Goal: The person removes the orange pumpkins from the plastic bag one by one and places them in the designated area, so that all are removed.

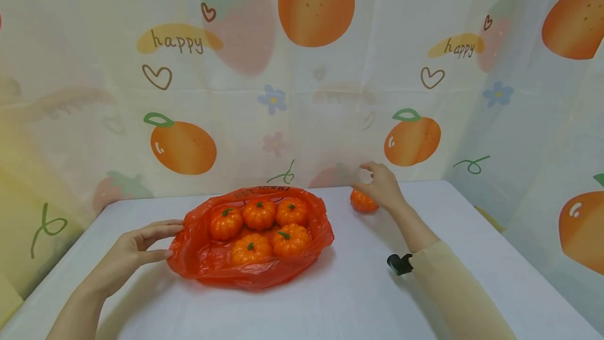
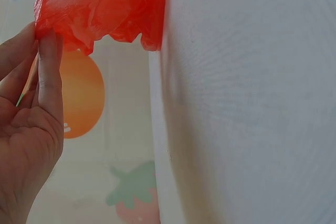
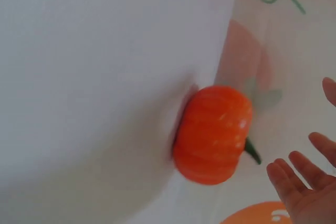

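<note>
A red plastic bag [image 1: 255, 277] lies on the table with its mouth spread, and several small orange pumpkins [image 1: 251, 249] with green stems sit inside. My left hand [image 1: 127, 251] holds the bag's left edge between thumb and fingers; the left wrist view shows the fingertips [image 2: 48, 45] at the red plastic. One more pumpkin [image 1: 363, 202] stands outside, right of the bag near the table's back edge. Just above it hovers my right hand [image 1: 382, 185], thumb and fingers apart. In the right wrist view a gap separates that pumpkin [image 3: 212, 135] from the spread fingers [image 3: 307, 174].
A white cloth covers the table [image 1: 368, 298]. Behind it hangs a pale curtain [image 1: 302, 119] printed with fruit, hearts and flowers. A small black object [image 1: 399, 264] shows at the right sleeve's cuff.
</note>
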The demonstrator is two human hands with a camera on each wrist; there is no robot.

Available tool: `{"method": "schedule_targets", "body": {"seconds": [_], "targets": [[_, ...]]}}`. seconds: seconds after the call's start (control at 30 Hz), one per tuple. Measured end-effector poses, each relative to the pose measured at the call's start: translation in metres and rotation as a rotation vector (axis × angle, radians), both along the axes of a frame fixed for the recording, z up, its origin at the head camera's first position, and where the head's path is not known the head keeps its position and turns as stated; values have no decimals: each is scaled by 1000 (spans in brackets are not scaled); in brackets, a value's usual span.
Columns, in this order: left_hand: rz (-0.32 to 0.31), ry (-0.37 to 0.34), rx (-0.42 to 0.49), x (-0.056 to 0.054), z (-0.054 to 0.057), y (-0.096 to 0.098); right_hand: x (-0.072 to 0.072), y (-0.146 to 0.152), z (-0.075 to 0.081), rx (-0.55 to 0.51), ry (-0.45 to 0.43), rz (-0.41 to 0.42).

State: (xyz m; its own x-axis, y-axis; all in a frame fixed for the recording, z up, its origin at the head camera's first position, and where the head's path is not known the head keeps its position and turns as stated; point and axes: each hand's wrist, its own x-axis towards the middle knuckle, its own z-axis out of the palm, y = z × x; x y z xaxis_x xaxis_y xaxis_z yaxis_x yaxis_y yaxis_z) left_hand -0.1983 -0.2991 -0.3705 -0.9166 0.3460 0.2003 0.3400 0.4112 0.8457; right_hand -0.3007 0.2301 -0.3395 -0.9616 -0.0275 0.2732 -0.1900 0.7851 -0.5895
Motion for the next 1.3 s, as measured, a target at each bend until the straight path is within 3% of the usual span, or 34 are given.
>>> {"method": "schedule_targets", "body": {"seconds": [0.4, 0.73, 1.0, 1.3], "targets": [[-10, -12, 9, 0, -1, 1, 11, -41, 16, -108, 1, 114], [-40, -20, 28, -1, -1, 0, 23, -71, 23, -75, 63, 202], [-56, -2, 36, -1, -1, 1, 34, -94, 27, -77, 81, 333], [-47, -1, 33, -1, -2, 1, 43, -118, 29, -62, 43, 486]]}}
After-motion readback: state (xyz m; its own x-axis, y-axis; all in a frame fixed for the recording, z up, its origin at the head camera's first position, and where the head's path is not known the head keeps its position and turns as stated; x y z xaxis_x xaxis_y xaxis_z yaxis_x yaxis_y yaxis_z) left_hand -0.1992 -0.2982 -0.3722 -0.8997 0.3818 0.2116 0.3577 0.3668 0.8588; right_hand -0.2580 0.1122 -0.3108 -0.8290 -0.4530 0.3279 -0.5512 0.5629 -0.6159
